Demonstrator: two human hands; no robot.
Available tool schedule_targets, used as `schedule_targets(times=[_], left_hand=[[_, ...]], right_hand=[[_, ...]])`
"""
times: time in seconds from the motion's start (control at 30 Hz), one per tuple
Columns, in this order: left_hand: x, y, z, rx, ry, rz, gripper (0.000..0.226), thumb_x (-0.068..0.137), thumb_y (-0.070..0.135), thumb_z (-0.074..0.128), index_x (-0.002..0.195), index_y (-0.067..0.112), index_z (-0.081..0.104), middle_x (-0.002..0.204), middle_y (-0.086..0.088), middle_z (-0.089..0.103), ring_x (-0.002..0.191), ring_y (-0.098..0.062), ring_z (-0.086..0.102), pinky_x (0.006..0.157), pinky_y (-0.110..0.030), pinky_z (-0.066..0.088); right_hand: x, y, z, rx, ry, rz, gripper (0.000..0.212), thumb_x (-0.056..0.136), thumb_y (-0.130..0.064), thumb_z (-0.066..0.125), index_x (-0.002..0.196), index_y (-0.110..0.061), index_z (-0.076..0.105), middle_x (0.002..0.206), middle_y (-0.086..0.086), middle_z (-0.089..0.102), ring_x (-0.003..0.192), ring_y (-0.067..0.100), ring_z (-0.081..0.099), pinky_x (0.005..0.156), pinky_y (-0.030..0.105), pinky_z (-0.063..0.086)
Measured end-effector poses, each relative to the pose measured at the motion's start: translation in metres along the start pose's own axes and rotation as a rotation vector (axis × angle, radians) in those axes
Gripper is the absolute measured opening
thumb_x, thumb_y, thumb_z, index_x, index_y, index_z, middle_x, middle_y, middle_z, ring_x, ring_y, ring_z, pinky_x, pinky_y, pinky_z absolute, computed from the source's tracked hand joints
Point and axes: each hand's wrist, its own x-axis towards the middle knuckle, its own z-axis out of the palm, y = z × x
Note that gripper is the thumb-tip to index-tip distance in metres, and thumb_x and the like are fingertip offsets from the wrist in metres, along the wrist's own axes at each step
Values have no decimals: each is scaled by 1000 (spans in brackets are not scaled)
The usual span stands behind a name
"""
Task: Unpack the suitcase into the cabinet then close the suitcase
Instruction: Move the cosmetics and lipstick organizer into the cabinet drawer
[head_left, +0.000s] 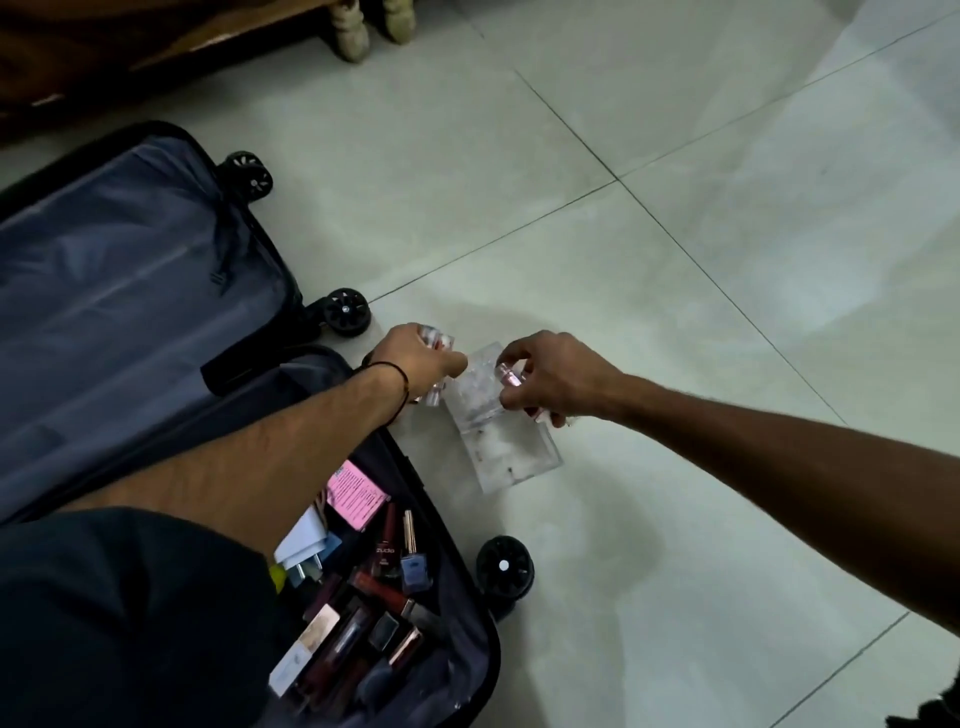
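- Both hands are curled tight. The left hand (423, 358) grips a couple of small clear bottles (436, 338), one showing above the knuckles and another below the fist. The right hand (553, 382) pinches a pink-tinted bottle (506, 375) in its fingertips, and something more is tucked under the palm that I can't make out.
- Both hands hover over a clear plastic case (511, 457) on the tiled floor (675, 260), just beside the suitcase (130, 291), which lies spread open to the left.
- The risk, as I judge it, is that the left fist holds more than one smooth little bottle. Loosening it to place one could let the other slip onto hard tile, and if they are glass, that would be unkind to them.
- The case looks light and slick, so a nudge from either wrist could skate it away.
- The near half of the suitcase is full of loose cosmetics (374, 613): lipstick tubes, a blue nail polish bottle (415, 569) and a pink leaflet (356, 493). Most of the unpacking seems to lie ahead, and closing is far off.
- The left forearm reaches across that half. Drawing it back low could drag tubes over the rim.
- A suitcase wheel (505, 567) sits near the case, on the way back to the cosmetics.
- Dark wooden furniture (156, 36) with turned legs (353, 36) stands at the far edge of the floor. Whether it is the cabinet, I cannot tell.
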Motion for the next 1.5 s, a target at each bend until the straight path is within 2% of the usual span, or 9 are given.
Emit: schedule_targets(times=[0.13,0.23,0.47,0.57,0.77,0.93,1.23,1.33,1.5], left_hand=[[-4,0,7,36,-138,3,26,70,2,72,62,20,55,61,-5,55,56,-22,60,57,-27,51],[0,-6,10,50,-223,25,24,72,-6,70,75,14,58,69,-9,60,59,-23,63,50,-22,49],[10,-16,22,48,-315,38,29,75,-5,77,74,14,55,67,-9,59,51,-19,61,47,-25,54],[13,-20,22,62,-316,55,26,72,-2,81,78,12,59,71,-11,62,58,-23,64,60,-34,58],[13,-24,18,101,-324,33,34,55,11,89,74,13,62,79,-14,69,80,-33,72,78,-57,59],[21,-31,19,185,-323,54,85,19,37,86,95,3,66,90,-20,73,85,-36,72,75,-58,59],[-2,-19,13,355,-141,111,48,62,29,83,100,5,65,96,-14,69,87,-30,68,78,-42,60],[-2,-20,13,364,-157,105,45,63,27,82,99,5,65,97,-15,69,87,-31,69,79,-45,60],[-3,-19,13,344,-193,80,53,54,28,83,98,4,66,97,-16,69,89,-33,69,79,-47,60]], right_hand=[[-9,15,-13,-15,-21,35,27,81,-12,67,107,-15,67,68,6,72,40,18,57,40,21,43],[-14,24,-20,154,-25,68,22,84,-14,72,105,-10,68,66,7,68,41,19,53,39,21,33],[-22,28,-16,594,157,105,28,90,-29,74,104,-8,63,77,12,69,47,19,50,41,19,29],[-20,29,-10,641,231,142,26,93,-33,70,100,-11,57,83,10,75,47,19,54,41,19,33],[-14,17,-3,531,294,142,29,98,-30,63,80,-7,61,86,6,78,43,18,55,43,21,35],[-6,9,-1,427,392,98,34,91,-32,72,91,-7,49,79,11,75,39,24,53,36,21,30],[-22,12,-5,197,449,53,36,87,-30,75,99,-2,56,70,7,65,32,16,47,33,19,32],[-22,11,-3,87,486,1,32,87,-35,74,97,-10,55,75,2,67,37,12,52,35,23,37],[-14,10,1,-88,531,-65,33,80,-51,68,89,-26,47,82,-2,74,65,24,58,57,39,50]])
